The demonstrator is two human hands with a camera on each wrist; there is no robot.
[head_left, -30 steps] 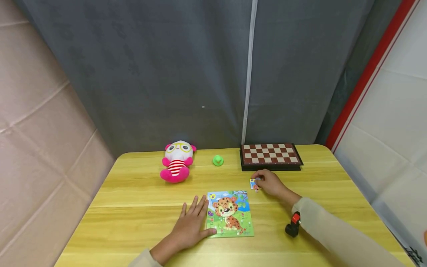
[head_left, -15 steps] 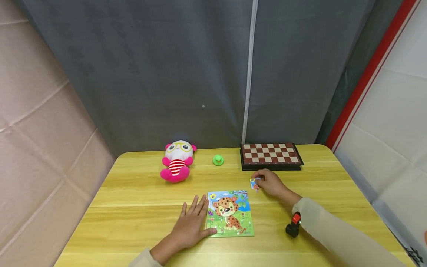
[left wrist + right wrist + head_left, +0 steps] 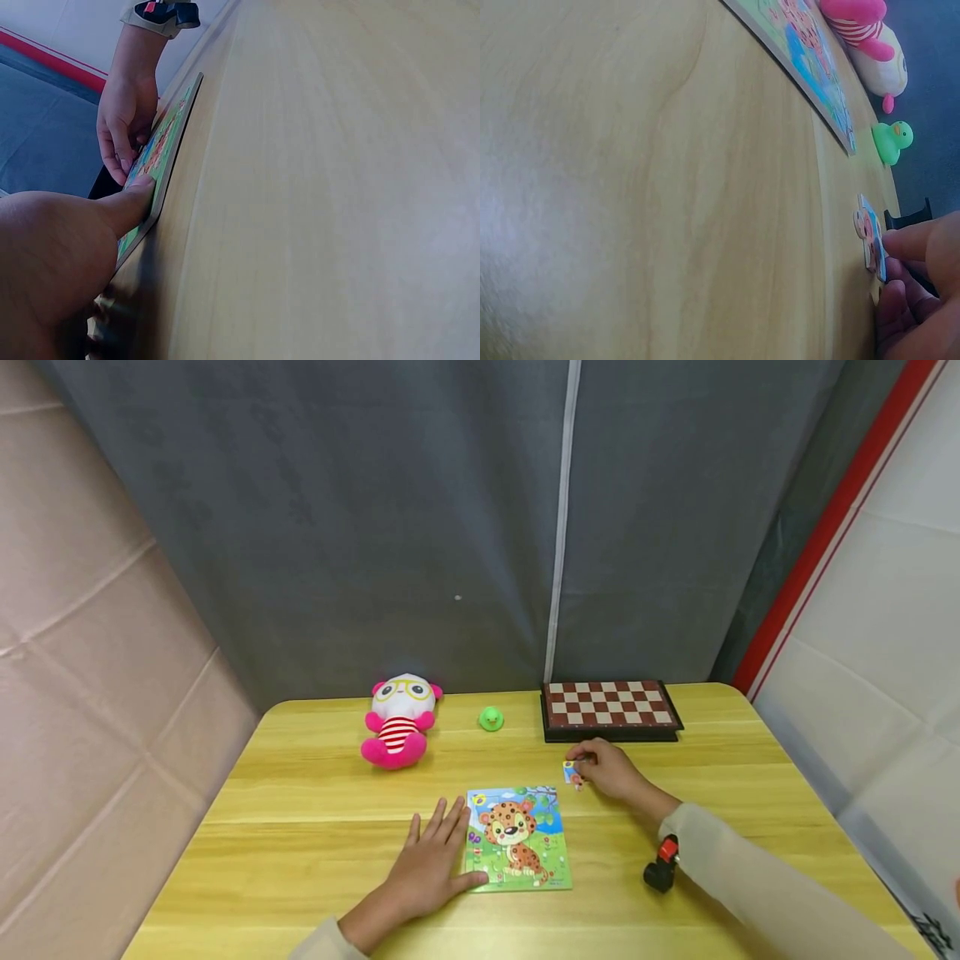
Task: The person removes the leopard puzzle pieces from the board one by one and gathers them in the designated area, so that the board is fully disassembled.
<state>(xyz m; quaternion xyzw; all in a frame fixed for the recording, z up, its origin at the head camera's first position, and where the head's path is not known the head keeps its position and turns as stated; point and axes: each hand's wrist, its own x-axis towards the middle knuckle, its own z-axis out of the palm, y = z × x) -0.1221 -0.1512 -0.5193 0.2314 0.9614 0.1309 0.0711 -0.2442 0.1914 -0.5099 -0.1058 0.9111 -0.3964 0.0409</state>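
Observation:
A square jigsaw puzzle with a leopard picture lies flat on the table in front of the person. The left hand rests at its left side with fingers spread; in the left wrist view, the thumb lies over the puzzle's edge. To the right, beyond the puzzle's top corner, the right hand pinches a small jigsaw piece, blue with some yellow and orange. Seen from the right wrist, the piece is held on edge between thumb and fingers, close over the tabletop. The curled fingers hide part of it.
A brown and white chessboard box sits at the back right, just beyond the right hand. A green toy duck and a pink panda plush stand along the back of the wooden table. A grey curtain hangs behind.

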